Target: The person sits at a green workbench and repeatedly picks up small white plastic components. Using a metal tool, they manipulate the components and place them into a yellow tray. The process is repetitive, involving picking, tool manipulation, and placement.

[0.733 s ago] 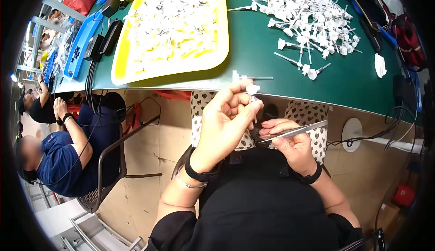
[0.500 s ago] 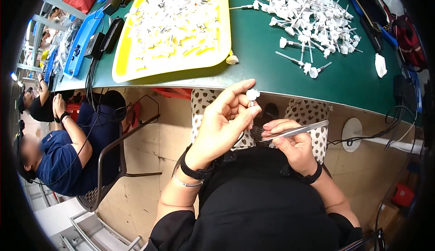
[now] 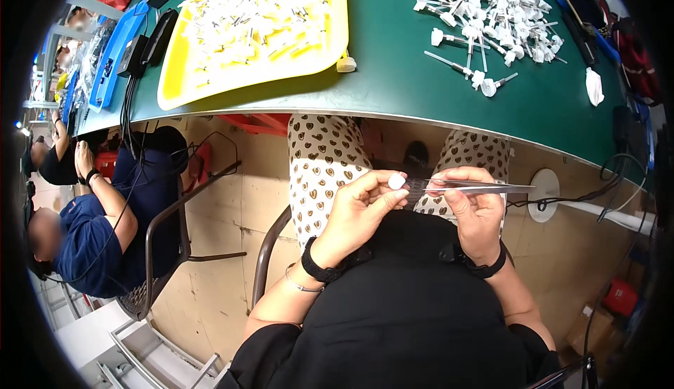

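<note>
My left hand [image 3: 361, 210] pinches a small white plastic piece [image 3: 397, 181] between thumb and fingertips, over my lap. Its rounded white head shows; the rest is hidden by the fingers. Just to the right, my right hand [image 3: 477, 213] grips metal tweezers [image 3: 502, 188] between thumb and fingers. The two prongs lie level and stand apart on the side toward the white piece, and a small gap separates them from it. Both hands are off the table, below its front edge.
A yellow tray [image 3: 172, 87] full of small white parts with thin stems stands on the green table [image 3: 393, 83]. A pile of similar white parts [image 3: 484, 17] lies at the far right. A seated person [image 3: 91, 238] is at the left, beside cables and a chair.
My left hand has lowered toward my lap with the white piece, which is turned. My right hand has moved slightly right, with the tweezers now nearly level. The view has shifted a little.
</note>
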Available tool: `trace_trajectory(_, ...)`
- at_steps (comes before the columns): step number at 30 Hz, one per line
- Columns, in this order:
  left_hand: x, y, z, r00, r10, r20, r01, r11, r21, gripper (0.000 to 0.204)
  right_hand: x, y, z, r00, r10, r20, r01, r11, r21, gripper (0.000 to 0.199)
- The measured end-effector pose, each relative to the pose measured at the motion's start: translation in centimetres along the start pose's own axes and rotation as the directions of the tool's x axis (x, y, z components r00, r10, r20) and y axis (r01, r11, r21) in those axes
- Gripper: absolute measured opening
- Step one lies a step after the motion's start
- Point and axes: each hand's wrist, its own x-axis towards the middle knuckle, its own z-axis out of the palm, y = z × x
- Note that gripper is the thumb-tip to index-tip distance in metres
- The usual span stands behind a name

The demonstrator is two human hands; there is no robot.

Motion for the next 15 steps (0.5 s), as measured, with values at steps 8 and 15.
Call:
trace_trajectory(8,0.43,-1.13,0.41,0.951,0.308,0.038,-0.307,0.911,0.277,0.013,-0.21,0.76,0.27,0.998,-0.039,0.05,0.047,0.985,-0.167,0.018)
trace_trajectory(15,0.5,-1.5,0.71,0.936,0.35,0.043,-0.344,0.879,0.329,0.011,-0.11,0.84,0.53,0.996,-0.054,0.066,0.07,0.958,-0.278,0.016)
